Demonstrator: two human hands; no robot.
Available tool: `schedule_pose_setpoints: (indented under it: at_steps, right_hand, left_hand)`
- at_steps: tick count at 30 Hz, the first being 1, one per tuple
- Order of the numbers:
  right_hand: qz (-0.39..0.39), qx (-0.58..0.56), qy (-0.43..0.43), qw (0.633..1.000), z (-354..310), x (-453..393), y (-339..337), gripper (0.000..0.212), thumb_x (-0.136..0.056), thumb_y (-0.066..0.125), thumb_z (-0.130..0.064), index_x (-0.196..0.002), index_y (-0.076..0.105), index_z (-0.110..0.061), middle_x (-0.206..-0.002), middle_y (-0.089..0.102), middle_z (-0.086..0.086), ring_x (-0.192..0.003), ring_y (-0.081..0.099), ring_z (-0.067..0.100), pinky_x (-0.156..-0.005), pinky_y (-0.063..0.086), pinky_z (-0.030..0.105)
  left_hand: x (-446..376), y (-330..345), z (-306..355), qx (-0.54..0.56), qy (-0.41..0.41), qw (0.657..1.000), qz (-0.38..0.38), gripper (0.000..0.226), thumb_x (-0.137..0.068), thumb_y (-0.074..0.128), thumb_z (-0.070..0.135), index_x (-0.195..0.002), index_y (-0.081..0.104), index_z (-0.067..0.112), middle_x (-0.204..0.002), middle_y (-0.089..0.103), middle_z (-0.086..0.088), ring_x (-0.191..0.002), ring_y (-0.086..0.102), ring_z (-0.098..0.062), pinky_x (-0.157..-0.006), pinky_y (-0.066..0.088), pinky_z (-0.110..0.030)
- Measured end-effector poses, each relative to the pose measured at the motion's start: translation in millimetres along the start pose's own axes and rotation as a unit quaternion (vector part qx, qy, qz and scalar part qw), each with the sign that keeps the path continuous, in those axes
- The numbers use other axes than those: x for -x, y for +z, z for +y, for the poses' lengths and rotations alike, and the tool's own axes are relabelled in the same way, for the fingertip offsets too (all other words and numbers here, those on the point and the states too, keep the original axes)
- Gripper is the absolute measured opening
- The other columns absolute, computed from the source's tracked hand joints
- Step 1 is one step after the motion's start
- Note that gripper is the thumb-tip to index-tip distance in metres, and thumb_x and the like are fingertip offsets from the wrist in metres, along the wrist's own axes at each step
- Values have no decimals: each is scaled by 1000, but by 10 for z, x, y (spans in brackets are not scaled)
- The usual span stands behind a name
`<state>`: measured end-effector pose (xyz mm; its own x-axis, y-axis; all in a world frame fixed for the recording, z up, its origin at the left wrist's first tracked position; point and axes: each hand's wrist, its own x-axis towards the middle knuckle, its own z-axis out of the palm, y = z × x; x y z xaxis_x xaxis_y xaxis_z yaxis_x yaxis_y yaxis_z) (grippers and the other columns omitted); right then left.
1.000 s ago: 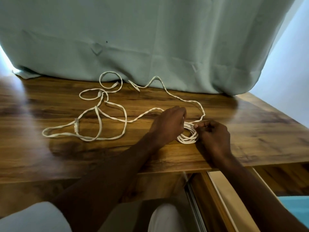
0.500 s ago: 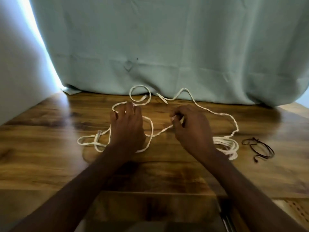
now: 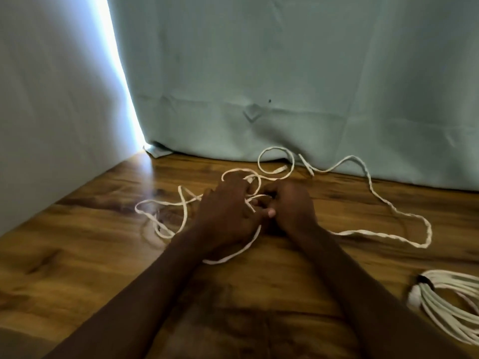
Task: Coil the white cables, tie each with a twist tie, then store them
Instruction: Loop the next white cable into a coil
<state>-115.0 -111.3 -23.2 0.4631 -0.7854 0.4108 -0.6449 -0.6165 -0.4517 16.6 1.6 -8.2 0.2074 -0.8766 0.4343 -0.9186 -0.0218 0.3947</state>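
Gathering the loose white cable (image 3: 373, 193) at the middle of the wooden surface (image 3: 77, 255), the left hand (image 3: 225, 213) and right hand (image 3: 290, 208) sit close together, each grip curled round a strand. The cable sprawls to both sides of the hands: tangled loops to their left, a long twisted run sweeping right and back toward the curtain (image 3: 285, 73), where its ends lie. It has no single axis yet. It looks light and limp (likely to spring out of shape), so holding it where loops cross should keep turns together. A coiled bundle (image 3: 451, 301) lies near the surface's right edge, well apart from the hands.
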Motion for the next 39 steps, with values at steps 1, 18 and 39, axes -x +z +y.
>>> schedule_pose_setpoints:
  at_steps: [1, 18, 39]
  right_hand:
    - [10, -6, 9, 1000, 18, -22, -1, 23, -83, 73, -48, -102, 80, -37, -90, 78, -5, -86, 71, 18, -72, 53, 32]
    - [39, 90, -54, 994, -111, 62, -121, 46, -88, 63, -30, -134, 65, -25, -139, 61, -1, -126, 50, 30, -101, 45, 44]
    - [74, -213, -106, 969, -104, 45, -89, 42, -99, 66, -22, -139, 61, -34, -115, 68, -11, -99, 62, 1, -87, 54, 24]
  left_hand:
    - [14, 5, 8, -2, 8, 1000, -15, 55, -81, 63, 66, -126, 50, 36, -115, 64, 9, -108, 62, -19, -92, 48, -43]
    - [-25, -44, -381, -14, -53, 985, 166, 43, -91, 53, 6, -132, 65, 14, -121, 58, -6, -104, 64, -30, -90, 53, -43]
    - [127, -218, 1, 187, 106, 922, 322, 20, -105, 50, 8, -124, 55, 11, -99, 58, 7, -78, 58, -10, -68, 49, -38]
